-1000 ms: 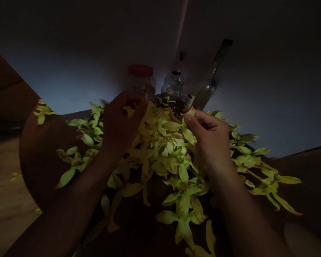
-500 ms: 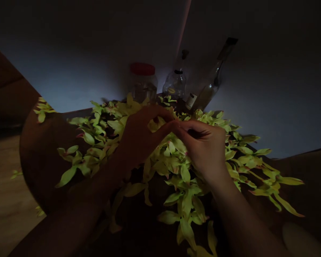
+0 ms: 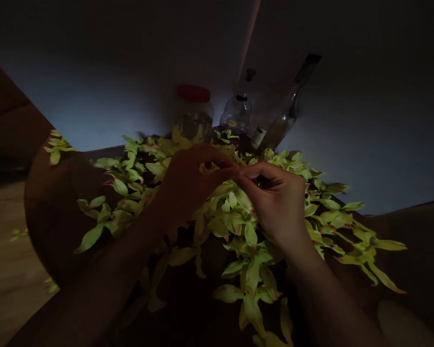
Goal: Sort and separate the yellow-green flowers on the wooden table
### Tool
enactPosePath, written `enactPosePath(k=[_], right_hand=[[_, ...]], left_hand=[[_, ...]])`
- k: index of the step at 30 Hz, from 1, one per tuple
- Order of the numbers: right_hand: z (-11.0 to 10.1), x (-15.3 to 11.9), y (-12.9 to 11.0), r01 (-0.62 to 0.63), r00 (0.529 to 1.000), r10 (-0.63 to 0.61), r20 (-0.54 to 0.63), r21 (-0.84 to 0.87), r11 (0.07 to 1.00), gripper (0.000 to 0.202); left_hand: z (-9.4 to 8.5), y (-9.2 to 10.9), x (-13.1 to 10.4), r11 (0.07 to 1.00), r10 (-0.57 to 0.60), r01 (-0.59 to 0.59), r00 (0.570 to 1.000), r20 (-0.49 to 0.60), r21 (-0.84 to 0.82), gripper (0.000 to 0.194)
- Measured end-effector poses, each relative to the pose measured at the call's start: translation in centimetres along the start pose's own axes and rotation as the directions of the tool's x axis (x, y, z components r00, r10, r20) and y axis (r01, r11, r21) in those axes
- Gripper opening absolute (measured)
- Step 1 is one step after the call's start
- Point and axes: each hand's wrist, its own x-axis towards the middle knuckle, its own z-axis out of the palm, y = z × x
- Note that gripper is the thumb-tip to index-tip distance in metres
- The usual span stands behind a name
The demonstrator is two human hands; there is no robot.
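Note:
My left hand (image 3: 191,180) and my right hand (image 3: 277,195) meet at the fingertips in the middle of the view, both closed in a pinch. Whatever lies between the fingertips is too small and dark to make out. Below and around them spreads a heap of yellow-green orchid-like flowers (image 3: 251,233), some with pinkish tips. The flowers cover much of a dark round table (image 3: 54,212), and my wrists pass over the near part of the heap.
Behind the heap stand a clear jar with a red lid (image 3: 193,94), a rounded glass bottle (image 3: 235,115) and a tall tilted bottle (image 3: 282,120). A pale wall (image 3: 104,115) rises at the back. Fallen flowers (image 3: 20,233) lie on the wooden floor (image 3: 3,279) at left. The light is dim.
The pinched fingertips have sunk slightly, and the gap inside the left hand's finger loop has narrowed. The flowers and bottles stay where they were.

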Motion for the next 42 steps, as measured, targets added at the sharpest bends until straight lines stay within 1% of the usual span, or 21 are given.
enactPosePath(k=[2, 5, 7, 9, 11, 13, 16, 20, 23, 25, 28, 31, 33, 34, 36, 37, 38, 39, 40, 41, 42], right_hand=[[0.0, 0.1, 0.0, 0.005, 1.000, -0.005, 0.008, -0.005, 1.000, 0.018], [-0.1, 0.2, 0.0, 0.005, 0.999, -0.006, 0.036, 0.025, 1.000, 0.016], [-0.2, 0.4, -0.1, -0.009, 0.996, 0.003, 0.093, 0.061, 0.998, 0.012], [-0.4, 0.5, -0.1, -0.012, 0.986, -0.004, 0.166, 0.094, 0.996, 0.015], [-0.5, 0.6, -0.1, -0.025, 0.979, -0.002, 0.203, 0.130, 0.991, 0.017], [-0.7, 0.6, -0.1, -0.089, 0.974, 0.056, 0.218, 0.144, 0.986, 0.018], [-0.7, 0.6, 0.0, -0.191, 0.959, 0.156, 0.236, 0.137, 0.972, 0.018], [-0.5, 0.7, 0.1, -0.228, 0.953, 0.179, 0.246, 0.188, 0.955, 0.017], [-0.4, 0.6, 0.3, -0.195, 0.960, 0.151, 0.234, 0.175, 0.965, 0.014], [-0.4, 0.6, 0.3, -0.141, 0.975, 0.115, 0.193, 0.126, 0.982, 0.011], [-0.6, 0.6, 0.2, -0.058, 0.993, 0.051, 0.109, 0.061, 0.996, 0.013], [-0.9, 0.6, 0.0, -0.005, 0.998, 0.006, 0.070, -0.009, 1.000, 0.016], [-1.0, 0.5, -0.1, -0.012, 0.998, 0.014, 0.067, -0.036, 0.999, 0.022], [-1.0, 0.5, -0.1, -0.030, 0.997, 0.032, 0.069, -0.034, 0.999, 0.026], [-1.0, 0.4, 0.1, -0.075, 0.992, 0.075, 0.097, -0.009, 0.997, 0.033], [-1.0, 0.5, 0.2, -0.094, 0.989, 0.093, 0.117, 0.005, 0.996, 0.035], [-1.2, 0.7, 0.4, -0.107, 0.986, 0.105, 0.133, 0.008, 0.994, 0.034], [-1.5, 0.9, 0.5, -0.105, 0.986, 0.105, 0.126, -0.008, 0.994, 0.030], [-1.9, 1.1, 0.5, -0.085, 0.992, 0.089, 0.087, -0.054, 0.995, 0.024], [-2.5, 1.4, 0.4, -0.050, 0.998, 0.054, 0.020, -0.139, 0.989, 0.018], [-3.2, 1.5, 0.2, -0.016, 0.999, 0.003, -0.055, -0.255, 0.967, 0.022]], left_hand=[[0.0, 0.0, 0.1, 0.999, -0.014, 0.015, 1.000, 0.014, -0.037, 0.004], [-0.1, -0.3, 0.2, 0.997, -0.001, 0.003, 0.999, 0.033, -0.071, 0.004], [-0.2, -0.5, 0.2, 0.998, 0.024, -0.023, 0.999, 0.024, -0.060, 0.005], [-0.3, -0.7, 0.2, 0.998, 0.049, -0.049, 0.999, -0.005, -0.028, 0.005], [-0.4, -1.0, 0.2, 0.997, 0.073, -0.073, 0.997, -0.031, 0.006, 0.005], [-0.3, -1.3, 0.2, 0.994, 0.109, -0.108, 0.994, -0.032, 0.009, 0.003], [-0.1, -1.6, 0.3, 0.985, 0.174, -0.174, 0.985, -0.005, -0.004, 0.005], [0.2, -1.6, 0.3, 0.983, 0.183, -0.184, 0.982, 0.044, 0.006, 0.008], [0.2, -1.4, 0.2, 0.981, 0.195, -0.195, 0.980, 0.044, 0.007, 0.007], [0.2, -1.3, 0.2, 0.979, 0.203, -0.203, 0.979, 0.018, -0.010, 0.010], [0.2, -1.0, 0.1, 0.978, 0.206, -0.205, 0.979, 0.008, -0.025, 0.016], [0.2, -0.7, -0.1, 0.979, 0.200, -0.201, 0.979, 0.035, 0.028, 0.012], [0.3, -0.7, -0.2, 0.981, 0.180, -0.182, 0.983, 0.032, 0.062, 0.009], [0.3, -0.7, -0.3, 0.983, 0.172, -0.173, 0.985, 0.014, 0.069, 0.009], [0.4, -1.0, -0.3, 0.984, 0.163, -0.158, 0.984, -0.066, 0.077, 0.011], [0.4, -1.2, -0.2, 0.986, 0.150, -0.141, 0.981, -0.119, 0.085, 0.011], [0.3, -1.4, -0.1, 0.988, 0.139, -0.121, 0.972, -0.189, 0.100, 0.012], [0.2, -1.6, 0.0, 0.988, 0.128, -0.099, 0.957, -0.262, 0.121, 0.013], [0.0, -1.7, 0.2, 0.986, 0.122, -0.076, 0.934, -0.335, 0.149, 0.013], [-0.3, -1.8, 0.4, 0.981, 0.125, -0.054, 0.910, -0.395, 0.184, 0.014], [-0.5, -1.9, 0.6, 0.972, 0.138, -0.039, 0.890, -0.435, 0.230, 0.017]])
